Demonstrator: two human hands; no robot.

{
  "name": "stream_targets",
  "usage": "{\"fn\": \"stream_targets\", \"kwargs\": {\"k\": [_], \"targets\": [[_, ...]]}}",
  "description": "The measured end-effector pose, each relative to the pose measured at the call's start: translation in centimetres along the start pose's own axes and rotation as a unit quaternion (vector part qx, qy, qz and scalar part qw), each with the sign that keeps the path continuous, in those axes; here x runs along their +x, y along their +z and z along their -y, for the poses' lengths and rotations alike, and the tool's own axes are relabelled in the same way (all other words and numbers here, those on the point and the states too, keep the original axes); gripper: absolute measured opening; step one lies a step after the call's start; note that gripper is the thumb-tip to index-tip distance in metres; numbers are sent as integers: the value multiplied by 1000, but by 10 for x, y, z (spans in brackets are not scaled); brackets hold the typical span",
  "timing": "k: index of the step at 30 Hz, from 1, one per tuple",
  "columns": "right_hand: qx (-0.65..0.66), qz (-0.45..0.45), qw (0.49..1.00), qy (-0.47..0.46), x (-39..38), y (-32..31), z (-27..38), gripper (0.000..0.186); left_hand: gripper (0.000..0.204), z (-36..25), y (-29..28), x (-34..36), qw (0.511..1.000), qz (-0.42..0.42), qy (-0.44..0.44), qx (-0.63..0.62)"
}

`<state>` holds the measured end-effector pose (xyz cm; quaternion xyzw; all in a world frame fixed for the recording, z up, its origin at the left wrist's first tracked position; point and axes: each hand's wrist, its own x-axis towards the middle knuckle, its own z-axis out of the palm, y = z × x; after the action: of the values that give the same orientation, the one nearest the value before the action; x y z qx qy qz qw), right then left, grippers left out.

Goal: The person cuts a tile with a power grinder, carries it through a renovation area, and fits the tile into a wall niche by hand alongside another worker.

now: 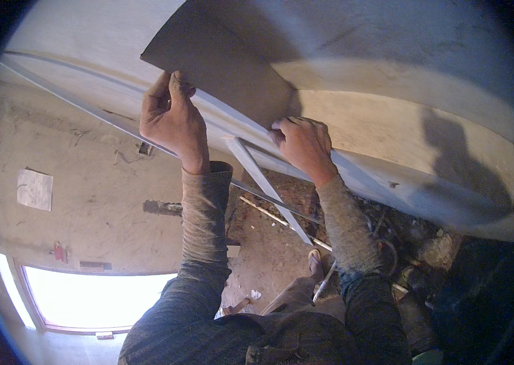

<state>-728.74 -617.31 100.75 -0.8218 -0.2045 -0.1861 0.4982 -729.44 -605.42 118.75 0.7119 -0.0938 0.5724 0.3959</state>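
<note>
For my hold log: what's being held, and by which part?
The left hand pinches the dark sheet by its lower edge, near the left corner. The right hand is at its lower right; whether that grip holds it cannot be told.

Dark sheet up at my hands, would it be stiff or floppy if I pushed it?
The dark sheet is probably light for its size: its edge looks thin, and your left hand pinches it near a corner. It may be fairly stiff yet bendable, as it shows no fold or obvious sag between that hand and your right hand.
</note>
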Motion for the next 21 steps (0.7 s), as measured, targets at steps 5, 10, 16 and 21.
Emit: {"fn": "stream_targets", "kwargs": {"k": [5, 10, 16, 21], "targets": [[2, 5, 1000, 5, 0, -6, 7, 23, 16, 2, 0, -1, 1000, -5, 1, -6], [-8, -14, 1000, 1, 0, -4, 6, 23, 17, -2, 0, -1, 1000, 0, -5, 7], [-9, -5, 1000, 11, 1, -5, 6, 23, 18, -2, -3, -2, 999, 12, 0, 42], [-5, -8, 1000, 12, 0, -4, 7, 21, 21, 4, -6, -6, 998, 23, 31, 52]]}}
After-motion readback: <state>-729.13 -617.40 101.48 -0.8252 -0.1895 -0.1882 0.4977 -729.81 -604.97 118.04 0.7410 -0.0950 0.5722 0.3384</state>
